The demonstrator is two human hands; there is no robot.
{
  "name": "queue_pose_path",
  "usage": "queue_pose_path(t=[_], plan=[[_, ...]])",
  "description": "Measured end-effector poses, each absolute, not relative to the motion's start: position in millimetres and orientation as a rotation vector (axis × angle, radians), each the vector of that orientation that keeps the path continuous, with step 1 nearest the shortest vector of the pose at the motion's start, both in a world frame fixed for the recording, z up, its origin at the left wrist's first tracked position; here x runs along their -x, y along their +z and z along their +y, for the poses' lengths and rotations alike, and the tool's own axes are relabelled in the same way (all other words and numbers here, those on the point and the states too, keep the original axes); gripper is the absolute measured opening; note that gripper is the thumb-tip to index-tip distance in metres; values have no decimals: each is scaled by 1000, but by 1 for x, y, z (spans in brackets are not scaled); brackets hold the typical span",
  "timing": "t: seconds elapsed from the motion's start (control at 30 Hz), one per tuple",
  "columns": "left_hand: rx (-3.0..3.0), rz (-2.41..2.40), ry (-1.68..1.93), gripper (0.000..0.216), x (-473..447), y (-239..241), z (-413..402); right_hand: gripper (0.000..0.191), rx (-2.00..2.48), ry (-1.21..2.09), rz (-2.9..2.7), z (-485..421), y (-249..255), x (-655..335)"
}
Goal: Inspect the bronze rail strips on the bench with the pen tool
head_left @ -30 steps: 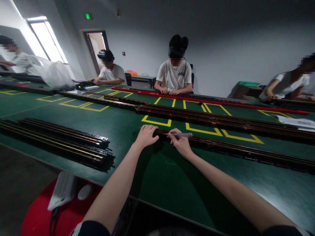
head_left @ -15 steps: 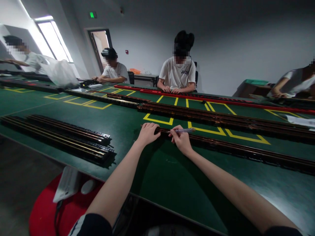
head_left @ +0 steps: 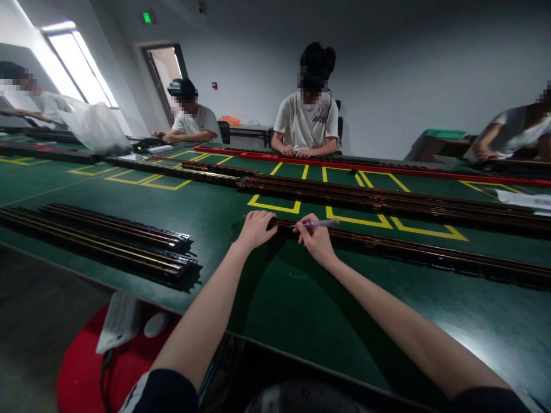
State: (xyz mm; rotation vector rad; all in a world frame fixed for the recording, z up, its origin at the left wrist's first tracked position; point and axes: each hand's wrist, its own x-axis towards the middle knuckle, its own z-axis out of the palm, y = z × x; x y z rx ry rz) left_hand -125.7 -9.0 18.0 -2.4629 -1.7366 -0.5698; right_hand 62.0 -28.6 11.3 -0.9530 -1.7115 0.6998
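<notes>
A long dark strip with copper edges (head_left: 408,252) lies across the green table (head_left: 293,310), running off to the right. My left hand (head_left: 256,229) rests on the strip's left end, fingers curled over it. Just to the right, my right hand (head_left: 314,238) pinches a clear pen (head_left: 322,222) that lies nearly level over the strip, tip toward the left.
More dark strips lie in a bundle at the left (head_left: 112,244) and in rows further back (head_left: 370,198). A red strip (head_left: 387,170) runs in front of a seated person (head_left: 306,123). Other people sit at the far left and right. A red stool (head_left: 81,367) stands below the table edge.
Both hands stay on the strip's left end with the pen held the same way. Only the camera view has shifted slightly.
</notes>
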Motion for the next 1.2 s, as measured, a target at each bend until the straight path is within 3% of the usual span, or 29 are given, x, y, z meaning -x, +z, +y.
queue_pose_path(t=[1.2], plan=[[2478,-1731,-591,31,128,16,-6,27,990,679,-1589,-30,11,-63]])
